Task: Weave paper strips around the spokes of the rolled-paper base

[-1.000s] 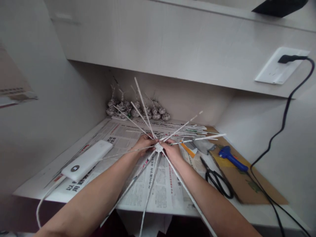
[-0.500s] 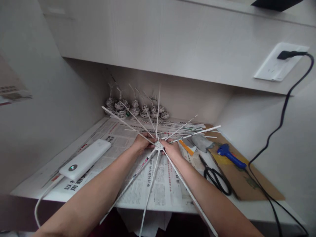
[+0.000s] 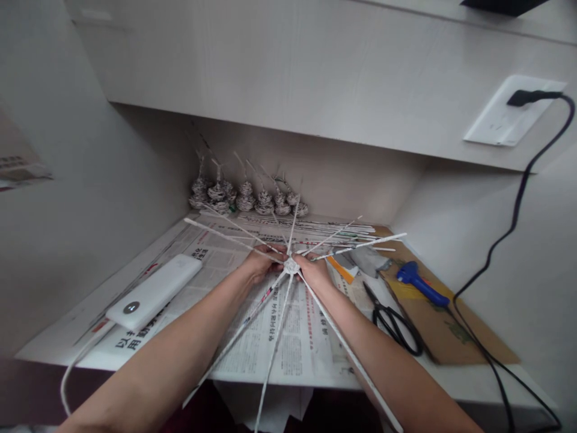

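Note:
A star-shaped weave of rolled paper sticks (image 3: 291, 265) is held up over the newspaper, its small woven centre between my hands. Several long sticks fan out from that centre, some toward the back and others down past my forearms. My left hand (image 3: 265, 263) grips the weave from the left, fingers curled under the sticks. From the right, my right hand (image 3: 314, 268) pinches it with the thumb close to the centre. The fingertips of both hands are partly hidden behind the sticks.
Newspaper (image 3: 243, 355) covers the table. A white power bank (image 3: 155, 291) with a cable lies left. Black scissors (image 3: 394, 325), a blue glue gun (image 3: 421, 284) and cardboard (image 3: 464, 337) lie right. Woven gourd shapes (image 3: 246, 197) and loose paper sticks (image 3: 311, 227) are at the back.
The far sticks of the weave have tipped lower, and the rear one leans more to the right. Both hands keep their hold at nearly the same spot.

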### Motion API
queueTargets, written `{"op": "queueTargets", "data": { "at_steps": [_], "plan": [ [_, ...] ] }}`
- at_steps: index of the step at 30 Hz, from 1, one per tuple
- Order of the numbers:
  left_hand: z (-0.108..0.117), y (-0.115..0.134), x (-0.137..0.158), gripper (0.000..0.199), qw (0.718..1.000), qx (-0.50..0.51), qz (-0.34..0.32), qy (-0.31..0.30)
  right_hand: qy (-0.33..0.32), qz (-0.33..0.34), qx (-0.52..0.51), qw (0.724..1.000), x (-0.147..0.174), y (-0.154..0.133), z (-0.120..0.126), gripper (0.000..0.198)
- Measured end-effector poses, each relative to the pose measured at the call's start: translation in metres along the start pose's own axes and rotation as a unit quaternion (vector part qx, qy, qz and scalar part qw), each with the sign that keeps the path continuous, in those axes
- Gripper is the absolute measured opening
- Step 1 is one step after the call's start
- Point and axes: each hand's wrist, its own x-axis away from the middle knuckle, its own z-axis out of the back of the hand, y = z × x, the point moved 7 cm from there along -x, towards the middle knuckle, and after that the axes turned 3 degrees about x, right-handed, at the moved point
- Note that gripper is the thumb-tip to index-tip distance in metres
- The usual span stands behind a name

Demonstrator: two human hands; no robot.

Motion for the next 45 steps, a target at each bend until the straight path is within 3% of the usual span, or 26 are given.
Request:
{"op": "queueTargets", "data": {
  "at_steps": [8,12,18,23,27,30,34,37,45],
  "plan": [
    [0.004,-0.001,-0.005,0.024,0.998,-0.029,-0.054,0.003,-0.014,-0.015,0.020,1.000,-0.002,0.001,-0.001,0.020],
    [0.002,-0.002,-0.007,0.025,0.993,-0.056,-0.098,-0.026,-0.007,-0.012,0.027,1.000,-0.002,0.002,0.001,0.022],
    [-0.003,0.010,-0.002,0.022,0.958,-0.182,-0.215,-0.048,-0.015,-0.030,-0.019,0.999,-0.004,0.003,-0.001,0.018],
    [-0.001,0.015,0.000,0.017,0.935,-0.270,-0.231,-0.011,-0.043,-0.044,-0.055,0.997,-0.001,0.001,-0.003,0.009],
    [-0.002,0.016,0.000,0.015,0.934,-0.261,-0.244,-0.020,-0.054,-0.020,-0.035,0.998,0.000,-0.002,-0.003,0.018],
    [-0.001,0.012,-0.003,0.020,0.964,-0.169,-0.202,-0.029,-0.020,-0.004,-0.024,0.999,-0.002,-0.001,0.000,0.021],
    [0.000,0.001,-0.004,0.016,0.995,-0.046,-0.083,-0.016,0.002,0.003,-0.013,1.000,-0.002,-0.002,0.003,0.018],
    [0.000,-0.002,-0.002,0.020,0.999,-0.019,-0.040,0.000,-0.008,0.017,-0.006,1.000,-0.001,-0.007,0.003,0.019],
    [-0.002,-0.003,0.001,0.020,1.000,0.025,-0.006,0.001,0.013,-0.009,0.025,1.000,0.000,-0.002,0.005,0.020]
  ]
}}
